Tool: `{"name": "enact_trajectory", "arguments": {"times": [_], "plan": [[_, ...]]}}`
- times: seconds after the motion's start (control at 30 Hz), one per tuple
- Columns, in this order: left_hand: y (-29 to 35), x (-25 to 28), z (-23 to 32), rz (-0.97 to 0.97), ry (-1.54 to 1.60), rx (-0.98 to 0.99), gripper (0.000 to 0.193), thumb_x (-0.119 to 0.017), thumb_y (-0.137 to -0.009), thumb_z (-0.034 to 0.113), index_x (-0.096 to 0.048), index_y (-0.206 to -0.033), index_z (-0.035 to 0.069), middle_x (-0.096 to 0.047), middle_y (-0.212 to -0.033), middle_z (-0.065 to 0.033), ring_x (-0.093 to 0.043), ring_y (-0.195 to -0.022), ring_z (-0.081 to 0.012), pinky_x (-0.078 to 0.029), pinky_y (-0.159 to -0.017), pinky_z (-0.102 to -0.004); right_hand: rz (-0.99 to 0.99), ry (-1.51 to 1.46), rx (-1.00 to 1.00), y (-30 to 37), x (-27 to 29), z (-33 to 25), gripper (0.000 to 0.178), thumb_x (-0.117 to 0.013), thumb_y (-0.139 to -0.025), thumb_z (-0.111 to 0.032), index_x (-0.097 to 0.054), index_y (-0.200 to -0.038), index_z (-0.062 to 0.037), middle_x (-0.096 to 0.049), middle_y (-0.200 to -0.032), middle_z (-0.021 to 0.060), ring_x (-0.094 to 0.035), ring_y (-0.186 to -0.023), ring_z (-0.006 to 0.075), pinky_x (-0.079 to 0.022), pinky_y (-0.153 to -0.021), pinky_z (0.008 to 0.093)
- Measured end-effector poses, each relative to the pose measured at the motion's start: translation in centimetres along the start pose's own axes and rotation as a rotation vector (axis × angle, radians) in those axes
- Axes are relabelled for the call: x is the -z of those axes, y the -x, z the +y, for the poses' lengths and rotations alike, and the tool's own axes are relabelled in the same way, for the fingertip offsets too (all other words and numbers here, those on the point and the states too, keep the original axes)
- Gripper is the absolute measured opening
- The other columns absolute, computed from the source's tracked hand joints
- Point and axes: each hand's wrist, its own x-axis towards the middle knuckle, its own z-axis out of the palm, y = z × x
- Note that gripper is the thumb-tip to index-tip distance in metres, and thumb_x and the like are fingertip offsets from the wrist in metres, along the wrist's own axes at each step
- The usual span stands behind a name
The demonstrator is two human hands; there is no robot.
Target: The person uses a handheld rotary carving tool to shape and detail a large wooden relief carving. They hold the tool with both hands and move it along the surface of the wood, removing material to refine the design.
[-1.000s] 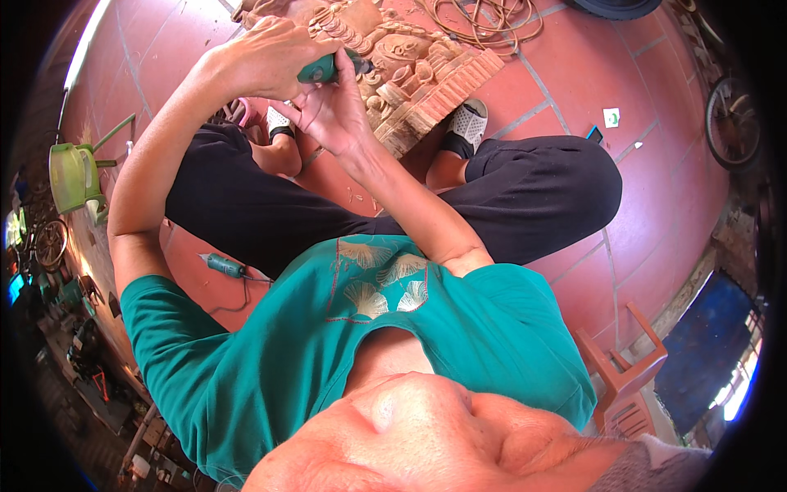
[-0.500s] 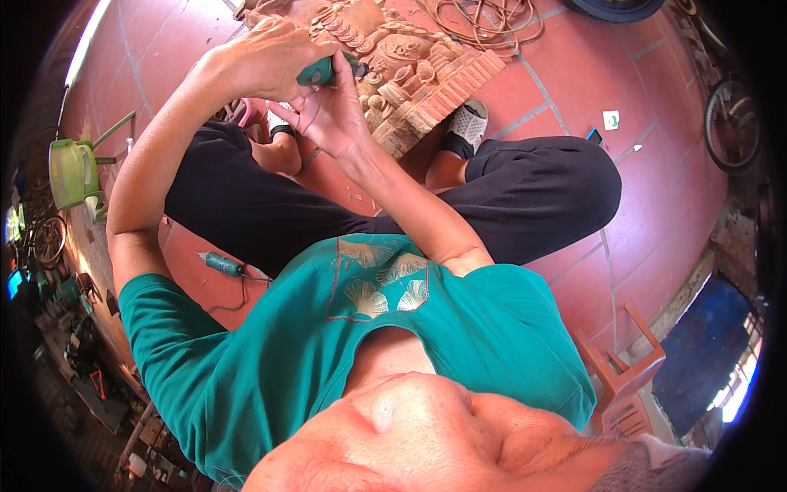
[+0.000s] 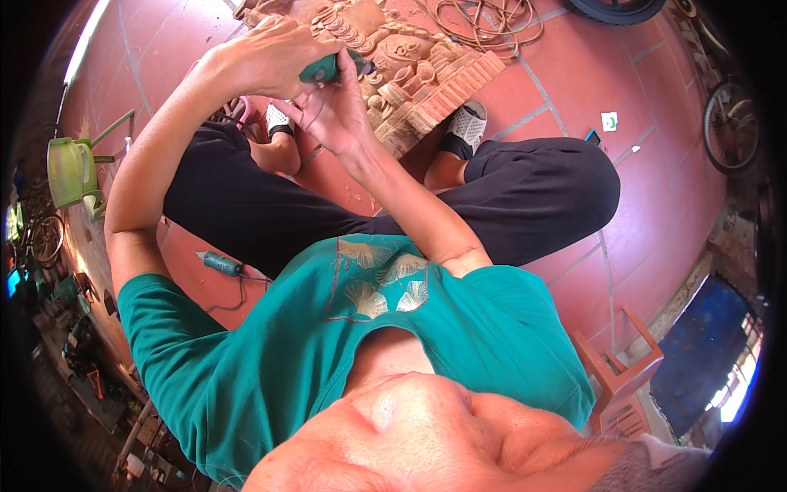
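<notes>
A green handheld rotary tool [image 3: 320,70] lies in my left hand [image 3: 266,61], whose fingers are closed around its body. My right hand [image 3: 338,115] comes in from below, palm up. It grips the tool near its dark front end, and some of its fingers are hidden behind the tool and my left hand. The dark tip points at a carved wood relief panel [image 3: 410,70], which has coin-like discs, pots and a ridged border. Whether the tip touches the wood, I cannot make out. My feet, in white perforated shoes [image 3: 468,123], are beside the panel's near edge.
A second green corded tool [image 3: 220,263] lies on the red tiled floor [image 3: 566,90] at left. Also around are a coiled brown cord [image 3: 500,33], a green plastic chair [image 3: 72,170], a dark tyre [image 3: 616,8], a brown chair [image 3: 623,369] and a white card [image 3: 608,121].
Both hands and the tool have shifted only very slightly. The grip on the tool is the same, and the carved panel stays in place.
</notes>
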Motion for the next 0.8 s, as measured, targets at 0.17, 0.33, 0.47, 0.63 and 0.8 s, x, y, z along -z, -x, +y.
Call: {"name": "enact_trajectory", "arguments": {"times": [0.17,0.33,0.47,0.63,0.8], "plan": [[0.6,-0.3,0.0,0.02,0.001,0.016,0.083,-0.07,-0.062,0.005,-0.046,-0.14,0.017,-0.063,-0.072,-0.0189,-0.064,-0.076,-0.0397,-0.05,-0.068,-0.0471,0.002,-0.004,-0.01,0.1,-0.1,0.5,0.054,-0.058,-0.093,-0.052,-0.051,-0.131,-0.0142,-0.061,-0.131,0.0077,-0.059,-0.121,0.0327,-0.047,-0.1,0.0612],[0.9,-0.2,0.1,0.007,-0.001,0.032,0.083,-0.074,-0.062,0.008,-0.047,-0.14,0.017,-0.064,-0.076,-0.02,-0.064,-0.08,-0.0397,-0.049,-0.071,-0.0473,0.045,0.074,0.032,0.3,-1.1,1.1,0.057,-0.055,-0.093,-0.059,-0.053,-0.121,-0.0097,-0.066,-0.116,0.0084,-0.066,-0.107,0.0268,-0.054,-0.093,0.0535],[0.9,0.0,0.3,0.041,-0.001,0.033,0.07,-0.075,-0.062,0.011,-0.055,-0.129,0.013,-0.066,-0.08,-0.0196,-0.066,-0.079,-0.0384,-0.049,-0.068,-0.0466,0.067,0.083,0.056,0.4,-1.5,1.1,0.056,-0.055,-0.093,-0.059,-0.053,-0.121,-0.0098,-0.066,-0.115,0.0088,-0.066,-0.107,0.0267,-0.054,-0.094,0.0535],[0.5,0.8,0.8,-0.011,0.012,0.041,0.066,-0.075,-0.063,0.013,-0.057,-0.126,0.013,-0.067,-0.081,-0.0188,-0.067,-0.078,-0.0374,-0.048,-0.065,-0.0467,0.033,0.052,0.028,0.3,-0.2,0.5,0.054,-0.058,-0.093,-0.053,-0.052,-0.129,-0.0136,-0.061,-0.13,0.0069,-0.059,-0.121,0.033,-0.044,-0.103,0.0617],[1.2,0.1,0.3,0.002,0.005,0.015,0.071,-0.075,-0.063,0.012,-0.054,-0.131,0.014,-0.068,-0.082,-0.0183,-0.066,-0.079,-0.038,-0.048,-0.069,-0.0488,0.02,0.057,-0.004,0.2,0.0,1.1,0.053,-0.057,-0.093,-0.054,-0.052,-0.128,-0.0133,-0.062,-0.128,0.0068,-0.06,-0.119,0.0327,-0.044,-0.105,0.0599]]}}
